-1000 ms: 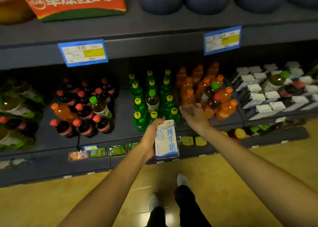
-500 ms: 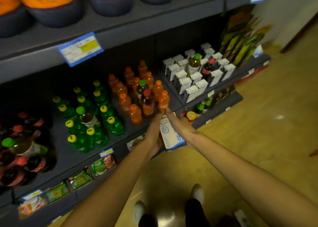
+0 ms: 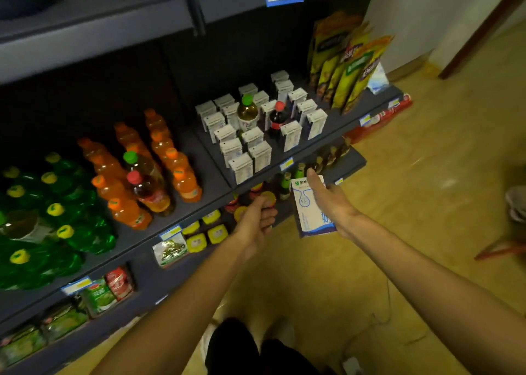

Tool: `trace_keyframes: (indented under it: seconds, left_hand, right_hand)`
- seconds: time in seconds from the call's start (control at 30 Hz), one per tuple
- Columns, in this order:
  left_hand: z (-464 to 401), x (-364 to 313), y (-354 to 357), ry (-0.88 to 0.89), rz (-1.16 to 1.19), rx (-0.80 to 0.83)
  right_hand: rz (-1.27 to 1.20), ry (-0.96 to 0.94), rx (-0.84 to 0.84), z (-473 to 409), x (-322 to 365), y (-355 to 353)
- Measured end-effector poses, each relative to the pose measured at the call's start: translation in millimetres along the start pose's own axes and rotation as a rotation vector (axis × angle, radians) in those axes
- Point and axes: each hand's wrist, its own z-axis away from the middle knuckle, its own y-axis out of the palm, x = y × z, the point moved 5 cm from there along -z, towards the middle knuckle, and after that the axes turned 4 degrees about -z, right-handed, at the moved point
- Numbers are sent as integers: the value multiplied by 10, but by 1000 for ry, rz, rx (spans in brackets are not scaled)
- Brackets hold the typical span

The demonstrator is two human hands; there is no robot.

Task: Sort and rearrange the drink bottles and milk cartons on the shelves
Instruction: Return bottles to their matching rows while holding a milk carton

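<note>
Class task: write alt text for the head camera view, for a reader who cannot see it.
A person's right hand holds a white and blue milk carton in front of a dark shop shelf; the left hand is curled and empty. On the shelf, milk cartons stand beside orange bottles and green bottles.

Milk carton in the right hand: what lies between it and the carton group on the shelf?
In the head view, only the shelf's front edge separates the held milk carton in the right hand from the shelved cartons.
</note>
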Motion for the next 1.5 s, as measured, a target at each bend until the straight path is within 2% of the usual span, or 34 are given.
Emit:
trace_keyframes:
  seconds: [0.3, 0.5, 0.67, 0.93, 1.23, 1.5]
  left_hand:
    - [-789, -516, 427, -20, 40, 3]
    - [-1409, -951, 746, -22, 85, -39]
    - [-1736, -1322, 966, -5, 125, -64]
    - [-2049, -1716, 1196, 54, 228, -180]
    - [-2268, -1831, 1444, 93, 420, -403]
    - [-2701, -1979, 1613, 98, 356, -497]
  right_hand:
    - [-21, 55, 49, -942, 292, -323]
    - [1, 94, 15, -1668, 548, -635]
    - [-24, 37, -29, -2156, 928, -952]
    - [-4, 45, 110, -2867, 1258, -1006]
    - [118, 10, 287, -3523, 1573, -1060]
    - [179, -51, 362, -3869, 1721, -991]
